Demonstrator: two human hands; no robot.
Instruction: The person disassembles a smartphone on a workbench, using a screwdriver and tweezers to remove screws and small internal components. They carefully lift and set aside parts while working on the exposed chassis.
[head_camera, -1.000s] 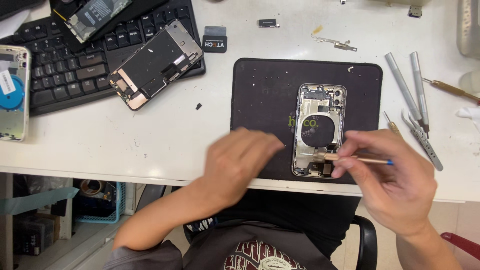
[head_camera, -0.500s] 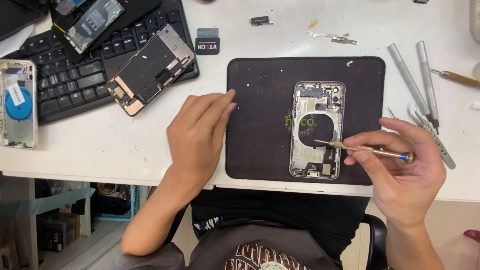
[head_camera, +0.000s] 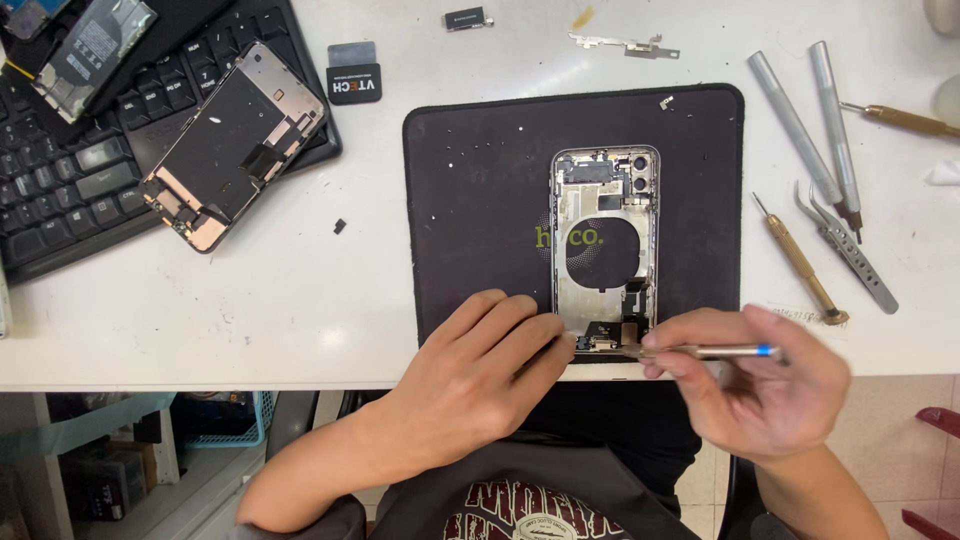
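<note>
An opened phone housing (head_camera: 605, 250) lies upright on a black work mat (head_camera: 480, 180) on the white table. My left hand (head_camera: 480, 375) rests on the mat's near edge, its fingertips touching the housing's lower left corner. My right hand (head_camera: 760, 385) grips a slim silver screwdriver (head_camera: 705, 351) with a blue ring, held level. The screwdriver's tip sits at the bottom end of the housing, by the small parts there.
A detached phone screen (head_camera: 235, 145) lies on a black keyboard (head_camera: 80, 170) at the left. Several screwdrivers (head_camera: 800, 255) and tweezers (head_camera: 850, 250) lie right of the mat. Small metal parts (head_camera: 622, 43) and a dark chip (head_camera: 468, 18) sit near the far edge.
My left hand moved right across the mat to the housing's lower corner. My right hand brought the screwdriver down from mid-housing to its bottom end.
</note>
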